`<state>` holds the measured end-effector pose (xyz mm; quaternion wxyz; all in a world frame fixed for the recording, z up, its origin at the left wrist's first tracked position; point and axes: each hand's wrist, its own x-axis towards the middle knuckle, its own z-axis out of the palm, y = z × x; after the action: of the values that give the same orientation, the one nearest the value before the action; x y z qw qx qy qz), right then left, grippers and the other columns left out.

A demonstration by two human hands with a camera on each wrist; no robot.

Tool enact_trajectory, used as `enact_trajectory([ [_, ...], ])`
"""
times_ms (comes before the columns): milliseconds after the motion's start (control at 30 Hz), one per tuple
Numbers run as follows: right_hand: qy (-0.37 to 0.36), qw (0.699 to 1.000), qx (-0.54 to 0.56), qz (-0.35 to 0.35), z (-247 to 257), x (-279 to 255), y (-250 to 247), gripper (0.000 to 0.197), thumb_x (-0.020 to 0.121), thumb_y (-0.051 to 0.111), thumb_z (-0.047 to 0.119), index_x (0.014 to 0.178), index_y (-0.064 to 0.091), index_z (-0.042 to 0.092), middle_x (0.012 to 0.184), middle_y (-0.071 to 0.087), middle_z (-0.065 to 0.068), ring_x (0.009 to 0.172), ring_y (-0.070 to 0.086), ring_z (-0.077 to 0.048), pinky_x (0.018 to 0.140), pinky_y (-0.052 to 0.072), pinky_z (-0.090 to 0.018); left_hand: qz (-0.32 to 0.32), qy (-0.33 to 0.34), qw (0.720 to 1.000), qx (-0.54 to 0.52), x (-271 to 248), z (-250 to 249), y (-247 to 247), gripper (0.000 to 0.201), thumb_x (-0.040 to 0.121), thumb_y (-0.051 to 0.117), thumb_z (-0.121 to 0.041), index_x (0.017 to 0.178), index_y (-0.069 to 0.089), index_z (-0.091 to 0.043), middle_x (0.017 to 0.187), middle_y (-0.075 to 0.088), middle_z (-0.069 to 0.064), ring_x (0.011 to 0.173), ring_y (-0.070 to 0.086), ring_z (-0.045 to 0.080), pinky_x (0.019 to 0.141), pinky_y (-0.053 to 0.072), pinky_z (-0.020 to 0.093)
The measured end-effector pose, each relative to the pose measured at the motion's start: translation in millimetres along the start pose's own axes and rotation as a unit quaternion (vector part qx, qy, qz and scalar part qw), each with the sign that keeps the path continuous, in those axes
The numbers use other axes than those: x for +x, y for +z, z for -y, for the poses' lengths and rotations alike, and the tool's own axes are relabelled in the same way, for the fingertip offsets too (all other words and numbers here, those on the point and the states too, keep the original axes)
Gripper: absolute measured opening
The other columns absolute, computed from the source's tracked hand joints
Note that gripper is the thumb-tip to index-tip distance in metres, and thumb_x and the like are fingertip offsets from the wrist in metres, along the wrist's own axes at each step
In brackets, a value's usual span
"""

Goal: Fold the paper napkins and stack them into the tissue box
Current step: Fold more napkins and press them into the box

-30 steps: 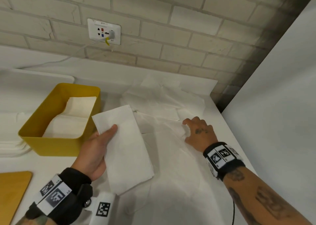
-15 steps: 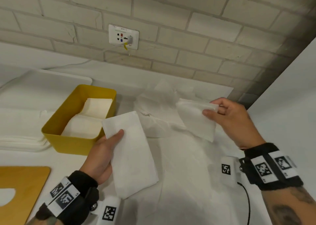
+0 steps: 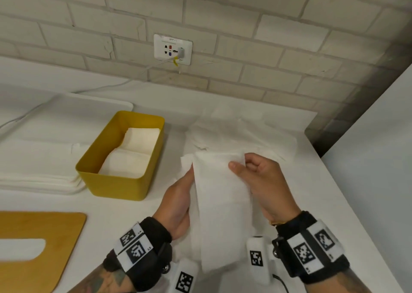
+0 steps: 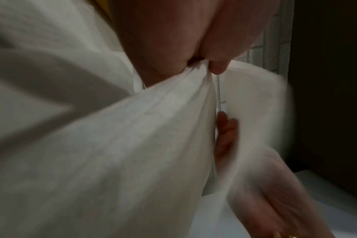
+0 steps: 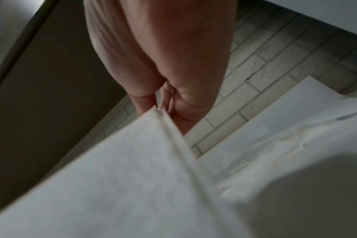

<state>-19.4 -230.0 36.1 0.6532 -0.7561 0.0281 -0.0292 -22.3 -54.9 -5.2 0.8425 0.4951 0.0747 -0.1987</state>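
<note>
The yellow tissue box [image 3: 116,185] stands open on the white counter, with folded napkins [image 3: 131,157] lying inside it. To its right I hold two folded white napkins [image 3: 223,203] together above the counter, one laid over the other. My left hand [image 3: 180,194] grips their left edge, its thumb pinching the paper [image 4: 112,145] in the left wrist view. At the top right corner my right hand [image 3: 256,177] pinches the upper napkin [image 5: 122,177], thumb on top and fingers behind. A loose pile of unfolded napkins [image 3: 234,132] lies behind my hands.
A wooden lid with a slot [image 3: 33,248] lies at the near left. Left of the box sits a flat white stack [image 3: 38,181]. The brick wall with a socket [image 3: 172,48] and its cable runs along the back, and a white panel [image 3: 379,159] closes the right side.
My right hand lifted a napkin off the pile and brought it left onto the napkin in my left hand. Both hands now hold the paper together, right of the box.
</note>
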Motion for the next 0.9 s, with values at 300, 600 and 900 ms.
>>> enact_trajectory([
  [300, 0.000, 0.996, -0.070, -0.049, -20.8, -1.1, 14.0, 0.007, 0.093, 0.072, 0.022, 0.093, 0.079, 0.021, 0.092, 0.078, 0.004, 0.093, 0.074, -0.016, 0.093, 0.058, -0.045, 0.038, -0.006, 0.999, -0.001, -2.6, 4.5, -2.8, 0.060, 0.101, 0.033, -0.060, 0.128, 0.067, -0.018, 0.122, 0.074, 0.011, 0.114, 0.071, 0.025, 0.101, 0.051, 0.042],
  [600, 0.012, 0.994, -0.088, -0.067, -27.9, 0.3, 14.7, 0.003, 0.092, 0.073, 0.024, 0.094, 0.075, 0.023, 0.092, 0.077, 0.006, 0.090, 0.073, -0.011, 0.084, 0.059, -0.034, 0.035, -0.009, 0.999, -0.010, -0.1, 8.2, -3.8, 0.051, 0.104, 0.040, -0.048, 0.132, 0.065, -0.014, 0.125, 0.073, 0.013, 0.118, 0.068, 0.029, 0.110, 0.047, 0.046],
  [900, 0.024, 0.996, -0.051, -0.063, -23.7, -4.5, 21.8, 0.023, 0.091, 0.075, 0.022, 0.110, 0.064, 0.029, 0.090, 0.077, 0.005, 0.083, 0.073, -0.006, 0.071, 0.052, -0.019, 0.061, 0.017, 0.998, -0.006, -0.6, 12.1, -4.4, 0.046, 0.084, 0.055, -0.039, 0.119, 0.070, -0.013, 0.115, 0.077, 0.007, 0.106, 0.074, 0.021, 0.083, 0.060, 0.027],
])
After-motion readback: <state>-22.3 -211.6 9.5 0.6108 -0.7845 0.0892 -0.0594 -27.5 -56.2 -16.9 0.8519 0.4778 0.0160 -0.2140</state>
